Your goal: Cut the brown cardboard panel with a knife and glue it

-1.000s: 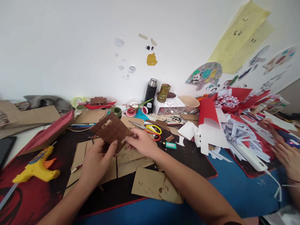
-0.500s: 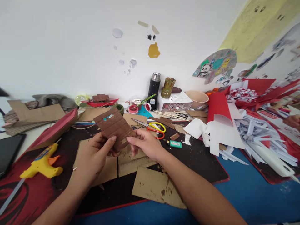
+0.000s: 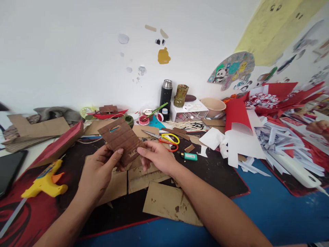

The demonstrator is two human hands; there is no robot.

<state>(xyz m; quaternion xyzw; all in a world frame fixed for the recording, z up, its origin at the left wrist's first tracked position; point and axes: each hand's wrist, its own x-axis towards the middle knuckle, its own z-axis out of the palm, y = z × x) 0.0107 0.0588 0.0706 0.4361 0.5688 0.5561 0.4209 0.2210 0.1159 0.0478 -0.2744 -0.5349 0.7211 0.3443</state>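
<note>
A flat brown cardboard piece point(image 3: 120, 139) with plank-like lines and two cut-out slots is held tilted above the mat. My left hand point(image 3: 101, 168) pinches its lower left side, thumb on the front face. At its right corner, my right hand point(image 3: 155, 156) grips the edge between thumb and fingers. Beneath both hands lie plain cardboard sheets point(image 3: 140, 180), and a paint-stained cardboard sheet point(image 3: 171, 203) is nearer to me. Scissors point(image 3: 164, 138) with yellow and orange handles rest just beyond my right hand, near a green lighter point(image 3: 190, 156).
A yellow glue gun point(image 3: 47, 181) lies on the left beside a long pink-lined cardboard form point(image 3: 59, 145). Paint jars point(image 3: 144, 120), a black thermos point(image 3: 166, 92) and a white box point(image 3: 190, 111) stand at the back. Paper strips point(image 3: 285, 145) and another person's hand point(image 3: 318, 128) are on the right.
The view has shifted slightly, so the scene sits a little further left. Both hands keep hold of the brown cardboard piece, whose tilt has changed slightly.
</note>
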